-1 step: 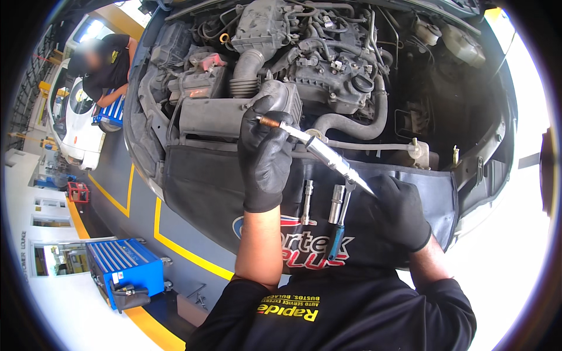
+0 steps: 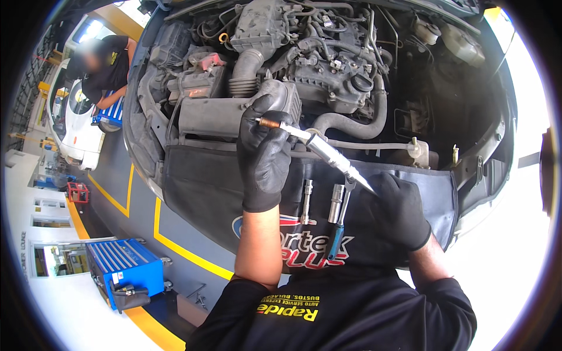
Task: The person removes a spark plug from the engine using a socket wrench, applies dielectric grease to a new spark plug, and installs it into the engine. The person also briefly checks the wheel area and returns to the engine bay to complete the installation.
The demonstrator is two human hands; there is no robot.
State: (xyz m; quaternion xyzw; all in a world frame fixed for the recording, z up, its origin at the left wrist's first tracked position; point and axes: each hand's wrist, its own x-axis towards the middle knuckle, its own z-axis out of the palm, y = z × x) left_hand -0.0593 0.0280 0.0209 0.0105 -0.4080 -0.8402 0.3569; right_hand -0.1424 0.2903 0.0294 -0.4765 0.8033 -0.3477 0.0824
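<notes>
My left hand (image 2: 264, 155), in a black glove, is closed behind the threaded end of a spark plug (image 2: 270, 123). The plug has coppery threads and a bright body, and its other end sits in a chrome socket (image 2: 328, 153). This socket joins a slim shiny extension bar (image 2: 364, 183) that slants down to the right. My right hand (image 2: 401, 212), also gloved, is closed around the bar's far end. Below, a blue-handled ratchet (image 2: 337, 241), a chrome socket (image 2: 336, 205) and a slimmer socket piece (image 2: 307, 202) lie on the black fender cover (image 2: 199, 181).
Beyond my hands is the open engine bay, with an engine (image 2: 328, 82), a battery (image 2: 199, 85) and a thick hose (image 2: 374, 120). A blue tool cabinet (image 2: 132, 269) stands on the floor at left. Another person (image 2: 108, 70) leans over a blue cart near a white car (image 2: 82, 134).
</notes>
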